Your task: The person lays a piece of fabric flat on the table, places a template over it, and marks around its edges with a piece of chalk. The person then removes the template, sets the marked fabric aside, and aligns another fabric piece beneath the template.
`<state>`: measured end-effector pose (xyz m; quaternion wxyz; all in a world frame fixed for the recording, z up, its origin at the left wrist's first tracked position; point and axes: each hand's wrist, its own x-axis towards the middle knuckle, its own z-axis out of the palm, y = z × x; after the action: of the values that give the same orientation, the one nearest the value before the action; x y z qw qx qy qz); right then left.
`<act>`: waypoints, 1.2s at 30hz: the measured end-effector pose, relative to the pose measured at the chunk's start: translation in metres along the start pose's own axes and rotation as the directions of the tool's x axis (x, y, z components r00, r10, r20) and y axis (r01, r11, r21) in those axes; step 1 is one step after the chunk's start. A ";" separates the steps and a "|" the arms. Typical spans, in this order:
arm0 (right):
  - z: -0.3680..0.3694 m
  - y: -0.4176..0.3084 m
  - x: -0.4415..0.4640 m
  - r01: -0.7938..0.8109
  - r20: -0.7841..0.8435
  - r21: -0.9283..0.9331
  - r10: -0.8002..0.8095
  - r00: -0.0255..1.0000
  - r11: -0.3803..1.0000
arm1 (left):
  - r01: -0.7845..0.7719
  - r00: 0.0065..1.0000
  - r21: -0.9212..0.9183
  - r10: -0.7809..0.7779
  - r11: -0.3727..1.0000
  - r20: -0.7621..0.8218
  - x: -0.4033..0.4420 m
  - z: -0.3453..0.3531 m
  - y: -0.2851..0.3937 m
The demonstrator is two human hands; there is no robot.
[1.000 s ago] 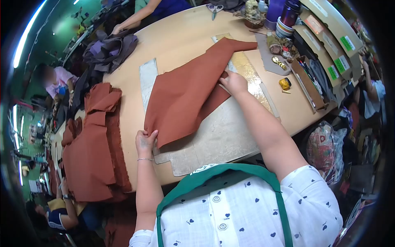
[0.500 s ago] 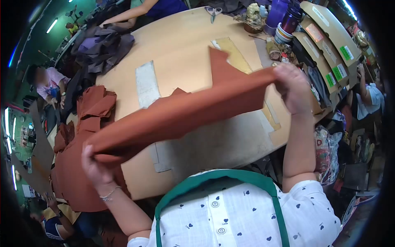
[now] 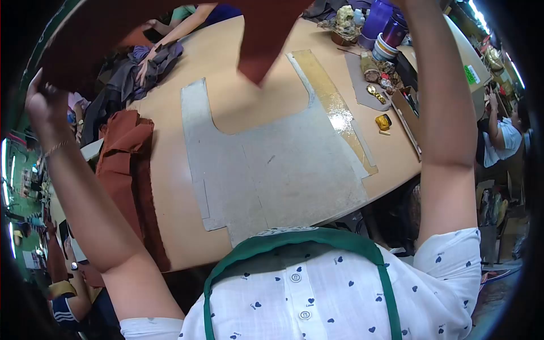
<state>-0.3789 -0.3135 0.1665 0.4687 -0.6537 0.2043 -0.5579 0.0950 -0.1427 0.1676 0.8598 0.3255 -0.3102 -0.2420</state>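
A rust-brown fabric piece (image 3: pixel 119 28) hangs raised across the top left of the head view, its upper part cut off by the frame. One pointed end dangles over the table, slightly blurred. My left hand (image 3: pixel 45 107) is lifted at the far left, with its fingers closed on the fabric's edge. My right forearm (image 3: pixel 445 96) stretches up to the top edge, where the right hand is cut off and its fingers are hidden. Below the fabric, a grey U-notched pattern board (image 3: pixel 283 164) lies flat on the table, beside a yellowish strip (image 3: pixel 326 90).
Folded rust-brown cloth (image 3: pixel 122 153) lies at the table's left. Dark cloth (image 3: pixel 153 73) sits farther back, by another person's hand (image 3: pixel 146 65). A purple bottle (image 3: pixel 375 22), a white cup (image 3: pixel 386 46), a gold watch (image 3: pixel 375 93) and an open box (image 3: pixel 407 116) stand or lie at the right.
Both hands have moved up and away from my body, the left one also outward. The fabric has risen with them, uncovering the pattern board.
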 end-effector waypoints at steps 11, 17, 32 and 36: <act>-0.014 0.121 -0.204 -0.555 -0.143 -0.140 0.538 0.831 0.820 | 0.698 0.699 -0.080 -0.701 0.712 -0.139 -0.226 -0.123 -0.104; -0.029 0.195 -0.286 -0.542 -0.269 -0.287 0.477 0.837 0.790 | 0.861 0.449 -0.171 -0.874 0.479 -0.187 -0.304 -0.178 -0.168; -0.048 0.153 -0.334 -0.558 -0.282 -0.648 0.517 0.808 0.519 | 0.762 0.560 0.522 -0.795 0.384 -0.232 -0.353 -0.140 -0.108; -0.031 0.116 -0.324 -0.432 -0.312 -0.893 0.512 0.800 0.130 | 0.406 0.690 0.901 -0.698 0.154 -0.191 -0.370 -0.160 -0.099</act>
<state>-0.4733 -0.1249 -0.1071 0.1554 -0.7177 0.6661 -0.1304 -0.0711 0.0852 -0.1372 0.3365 0.7850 -0.3587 -0.3768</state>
